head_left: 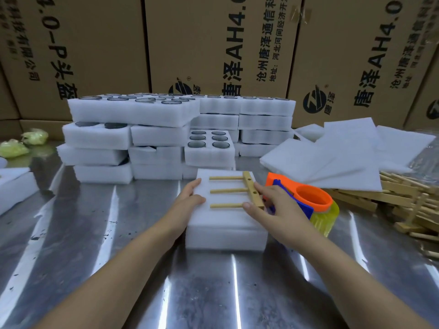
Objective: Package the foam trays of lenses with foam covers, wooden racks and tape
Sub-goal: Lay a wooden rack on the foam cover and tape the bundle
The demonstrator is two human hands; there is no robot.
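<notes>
— How many racks are on the block?
— One wooden rack (250, 186), lying flat on the foam cover (225, 217) of the covered tray at frame centre: one crossbar with three dowels pointing left.
— And the hands?
— Two. The left hand (190, 198) rests with straight fingers on the cover's left edge. The right hand (278, 205) is at the crossbar, thumb by the lowest dowel and fingers along the bar's far side; whether it pinches the bar or only presses it, I cannot tell.
— Tape?
— One tape dispenser (313, 198) (orange and blue, with a yellow roll), just right of the block and partly behind the right hand.
— What else?
— Stacked foam trays (133, 112) across the upper middle. One open tray (209, 154) shows six lenses (198, 144) in two columns of three. Loose foam sheets (344, 153) lie at upper right, a heap of spare racks (403, 200) sits at the right edge, and two yellow-green bundles (35, 136) are at left, all on a metal table (118, 233).
</notes>
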